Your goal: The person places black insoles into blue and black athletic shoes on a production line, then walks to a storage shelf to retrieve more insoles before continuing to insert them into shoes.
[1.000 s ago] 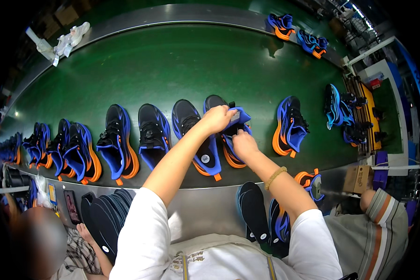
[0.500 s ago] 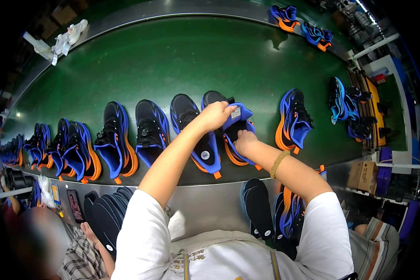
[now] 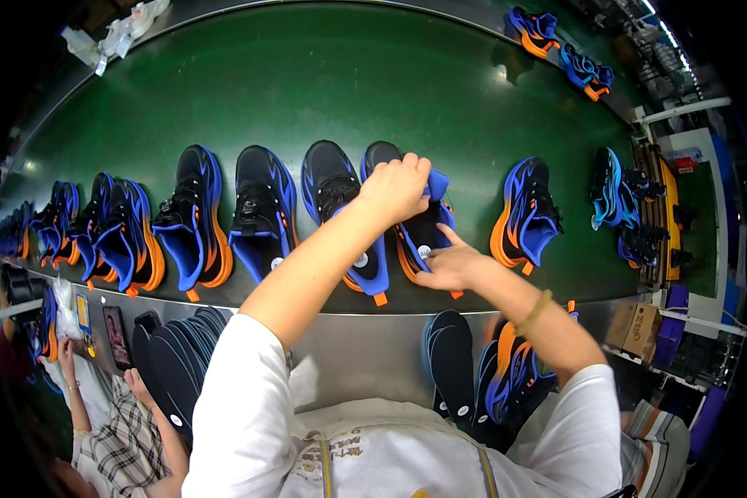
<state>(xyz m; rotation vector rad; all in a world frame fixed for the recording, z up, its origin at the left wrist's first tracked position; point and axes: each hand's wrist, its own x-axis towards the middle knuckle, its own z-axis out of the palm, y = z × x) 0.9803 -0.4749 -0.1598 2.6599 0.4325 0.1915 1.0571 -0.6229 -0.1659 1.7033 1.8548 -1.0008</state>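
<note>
A black running shoe point(image 3: 379, 154) with blue sides and an orange sole lies toe-away on the green belt, between my two hands. My left hand point(image 3: 400, 189) is closed on its tongue point(image 3: 436, 186), pulled up so the blue lining shows. At the shoe's heel opening is my right hand point(image 3: 455, 264), thumb stretched up apart from the other fingers, which touch the heel and are partly hidden. Inside, a dark insole point(image 3: 423, 231) with a round white label is visible. Close on the left lies a matching shoe point(image 3: 328, 170), partly covered by my left forearm.
More matching shoes point(image 3: 192, 220) line the green belt point(image 3: 307, 83) to the left; one shoe point(image 3: 524, 212) lies to the right. Stacked insoles point(image 3: 183, 357) and more insoles point(image 3: 451, 357) rest on the metal ledge point(image 3: 340, 357) before me. A phone point(image 3: 118, 336) and another person's hand point(image 3: 139, 388) are at left.
My right hand has drawn back from inside the shoe to its heel, its thumb now spread, uncovering the insole's label. My left hand still grips the tongue. The view has shifted slightly.
</note>
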